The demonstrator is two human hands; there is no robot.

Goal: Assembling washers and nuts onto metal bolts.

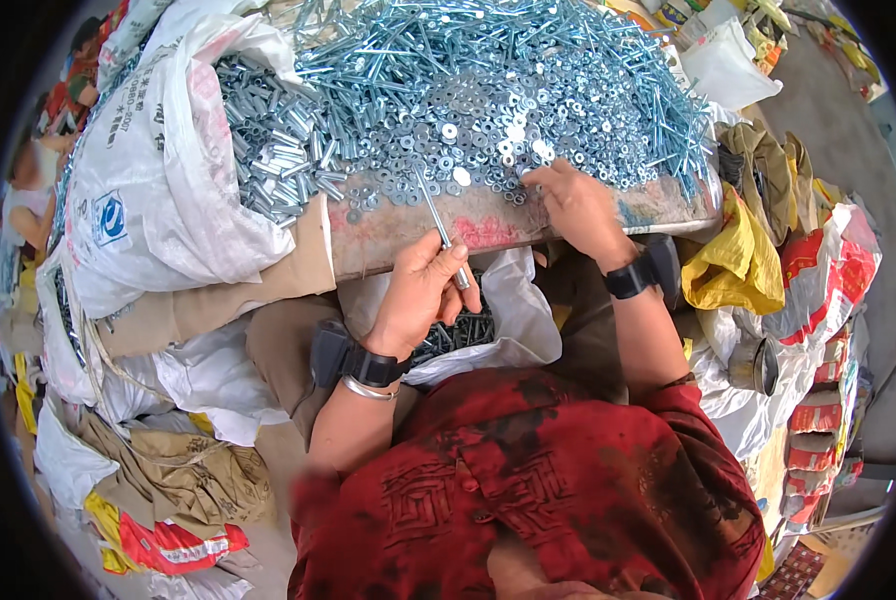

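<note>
My left hand (423, 295) is closed around a long, thin metal bolt (434, 212), which points up and away toward the pile. A short metal sleeve (460, 268) sits around the bolt's lower part, by the fingers. At the front edge of the heap, my right hand (580, 208) has thumb and fingers pinched together among small washers (483, 150); whatever lies between the fingertips is too small to make out. Small nuts (366, 195) are scattered nearer the left hand. Loose metal sleeves (280, 150) lie to the left, and long bolts (488, 40) cover the far side.
The parts lie on a worn, paint-stained board (468, 225). A white woven sack (128, 210) leans at its left. Between my knees, an opened white bag (533, 325) holds dark metal pieces. Yellow cloth (743, 250) and plastic wrappings crowd the right.
</note>
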